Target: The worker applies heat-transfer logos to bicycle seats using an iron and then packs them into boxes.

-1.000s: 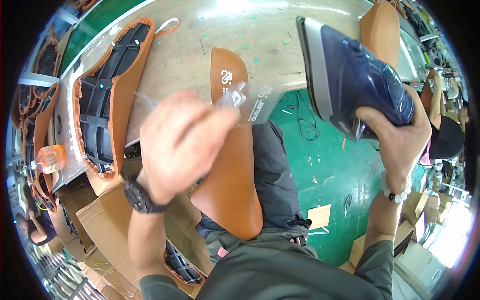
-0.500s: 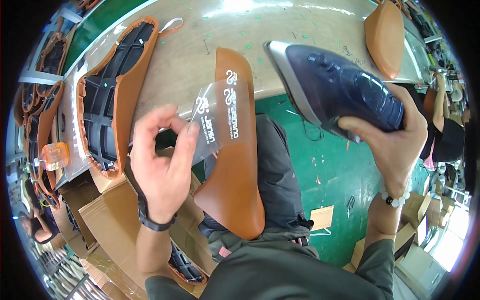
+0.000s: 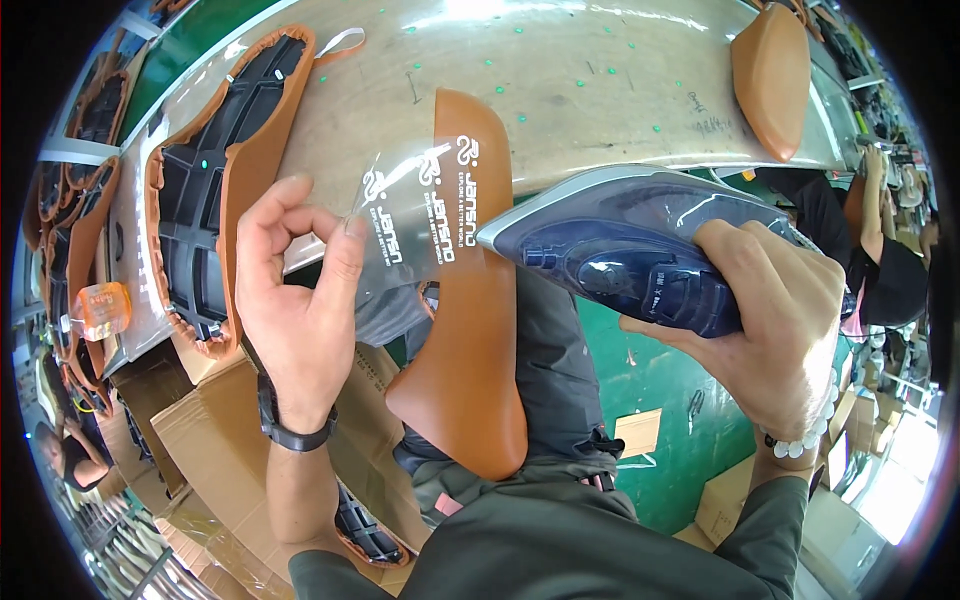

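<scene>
A long brown padded seat [image 3: 470, 390] rests across my lap, smooth side up, its far end by the table edge. White printing shows on its upper part. My left hand [image 3: 300, 290] pinches a clear transfer film [image 3: 390, 235] with white printing between thumb and forefinger; the film stretches over to the seat's left side, partly overlapping it. In my right hand [image 3: 765, 320] is a dark blue clothes iron [image 3: 620, 255], gripped by its handle. Its tip points left at the seat's right edge, beside the printing; contact I cannot tell.
On the table [image 3: 560, 120], an upturned seat [image 3: 205, 190] with a black plastic base lies at left, another brown seat [image 3: 770, 80] at far right. Open cardboard boxes [image 3: 220, 440] stand below left. An orange bottle [image 3: 103, 311] is at far left. Other people work at both sides.
The iron has swung down and left, its tip coming to the seat's edge. My left hand has drawn left with the film, uncovering more of the seat's printing.
</scene>
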`<state>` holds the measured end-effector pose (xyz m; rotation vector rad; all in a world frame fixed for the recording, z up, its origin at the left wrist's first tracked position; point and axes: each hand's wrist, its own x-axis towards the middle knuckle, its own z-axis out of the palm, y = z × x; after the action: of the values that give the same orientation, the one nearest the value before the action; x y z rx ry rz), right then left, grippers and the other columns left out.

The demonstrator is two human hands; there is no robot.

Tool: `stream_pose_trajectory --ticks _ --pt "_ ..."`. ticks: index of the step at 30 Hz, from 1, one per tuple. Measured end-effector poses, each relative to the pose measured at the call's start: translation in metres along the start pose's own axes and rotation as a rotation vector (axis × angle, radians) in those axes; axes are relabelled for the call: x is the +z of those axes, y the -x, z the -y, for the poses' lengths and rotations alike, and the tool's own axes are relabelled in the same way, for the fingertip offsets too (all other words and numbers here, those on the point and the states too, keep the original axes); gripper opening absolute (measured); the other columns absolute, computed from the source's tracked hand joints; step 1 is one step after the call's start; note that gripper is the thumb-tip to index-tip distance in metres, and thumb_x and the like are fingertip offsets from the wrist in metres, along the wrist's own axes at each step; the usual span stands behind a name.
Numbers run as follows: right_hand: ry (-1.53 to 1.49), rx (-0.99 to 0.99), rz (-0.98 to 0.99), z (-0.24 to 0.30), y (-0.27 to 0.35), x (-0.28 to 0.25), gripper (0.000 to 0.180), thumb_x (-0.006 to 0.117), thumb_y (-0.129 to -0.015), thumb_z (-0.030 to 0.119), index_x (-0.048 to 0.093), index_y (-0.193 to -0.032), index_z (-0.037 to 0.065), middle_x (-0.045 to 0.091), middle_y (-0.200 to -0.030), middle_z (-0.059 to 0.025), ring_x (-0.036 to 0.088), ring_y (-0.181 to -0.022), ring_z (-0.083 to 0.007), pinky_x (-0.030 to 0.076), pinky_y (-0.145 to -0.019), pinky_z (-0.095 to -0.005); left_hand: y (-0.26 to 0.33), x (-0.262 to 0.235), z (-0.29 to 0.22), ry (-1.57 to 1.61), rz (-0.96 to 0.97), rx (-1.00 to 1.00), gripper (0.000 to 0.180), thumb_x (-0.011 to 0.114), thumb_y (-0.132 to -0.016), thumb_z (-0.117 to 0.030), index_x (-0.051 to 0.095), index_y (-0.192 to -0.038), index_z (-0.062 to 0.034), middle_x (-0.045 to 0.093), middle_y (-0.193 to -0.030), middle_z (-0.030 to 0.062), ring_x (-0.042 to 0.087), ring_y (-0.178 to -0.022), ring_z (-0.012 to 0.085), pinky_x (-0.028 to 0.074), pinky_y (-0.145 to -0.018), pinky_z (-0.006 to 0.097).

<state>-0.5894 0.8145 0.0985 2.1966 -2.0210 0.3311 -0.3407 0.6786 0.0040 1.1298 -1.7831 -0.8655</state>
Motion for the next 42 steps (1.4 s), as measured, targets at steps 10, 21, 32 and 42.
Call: stream_pose_trajectory --ticks 10,21,32,42 --pt "0.064 -0.139 0.063 0.005 -0.012 -0.005 0.062 0.083 -0.065 0.052 0.060 -0.091 0.001 0.047 -0.061 -0.0062 0.051 -0.049 -0.0232 0.038 -0.046 -0.0343 -0.002 -0.002 0.003 0.006 0.002 0.004 0.044 0.074 -0.084 -0.002 0.055 -0.124 0.0009 0.062 -0.086 0.0022 0.057 -0.084 0.0097 0.046 -0.086 0.027" --pt "0.111 -0.175 0.060 0.012 -0.019 -0.004 0.062 0.077 -0.072 0.055 0.058 -0.091 0.000 0.042 -0.060 -0.0058 0.049 -0.047 -0.0231 0.036 -0.043 -0.0350 -0.002 -0.003 0.006 -0.015 0.002 0.014 0.043 0.074 -0.083 -0.001 0.057 -0.123 0.0000 0.063 -0.086 0.0021 0.058 -0.085 0.0102 0.047 -0.089 0.030" --pt "0.001 0.050 -0.283 -0.014 -0.024 0.002 0.056 0.093 -0.062 0.033 0.068 -0.100 0.000 0.070 -0.079 -0.0070 0.066 -0.064 -0.0170 0.051 -0.062 -0.0278 0.003 -0.012 -0.009 -0.307 0.009 0.525 0.038 0.075 -0.082 -0.002 0.059 -0.117 -0.0048 0.063 -0.085 0.0022 0.061 -0.078 0.0157 0.051 -0.080 0.030" --pt "-0.562 0.819 -0.900 -0.144 -0.065 0.174 0.051 0.087 -0.075 0.044 0.066 -0.089 0.000 0.068 -0.076 -0.0044 0.060 -0.068 -0.0100 0.051 -0.065 -0.0271 0.089 -0.036 -0.052 -0.272 0.361 0.849 0.038 0.082 -0.078 -0.011 0.059 -0.109 -0.0144 0.066 -0.088 0.0006 0.069 -0.080 0.0176 0.057 -0.073 0.032"
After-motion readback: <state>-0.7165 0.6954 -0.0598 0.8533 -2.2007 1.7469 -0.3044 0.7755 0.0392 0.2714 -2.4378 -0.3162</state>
